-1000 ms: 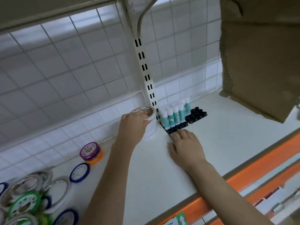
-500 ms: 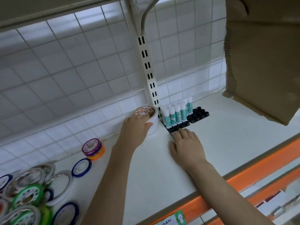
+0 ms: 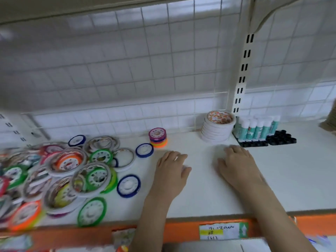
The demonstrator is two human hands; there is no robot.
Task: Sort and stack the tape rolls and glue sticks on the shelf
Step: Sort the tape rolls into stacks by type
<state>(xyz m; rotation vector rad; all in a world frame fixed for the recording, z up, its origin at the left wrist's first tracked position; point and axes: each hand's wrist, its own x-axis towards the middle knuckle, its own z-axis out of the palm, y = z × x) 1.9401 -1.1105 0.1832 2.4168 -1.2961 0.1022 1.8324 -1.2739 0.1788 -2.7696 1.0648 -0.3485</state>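
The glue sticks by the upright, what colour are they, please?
Teal bodies with white caps, glue sticks, head view.

Loose tape rolls (image 3: 72,171) lie left on the shelf (image 3: 291,179); a tape stack (image 3: 217,128) stands just left of the glue sticks (image 3: 254,128).

Loose tape rolls (image 3: 60,171) at lower left blurred and cut off by the frame's left edge. Writing on the price label (image 3: 221,231) at the bottom too small to read. Glue sticks (image 3: 257,129) at right blurred, print unreadable.

White tiled wall (image 3: 127,73) behind wire grid (image 3: 172,51); slotted upright (image 3: 243,70).
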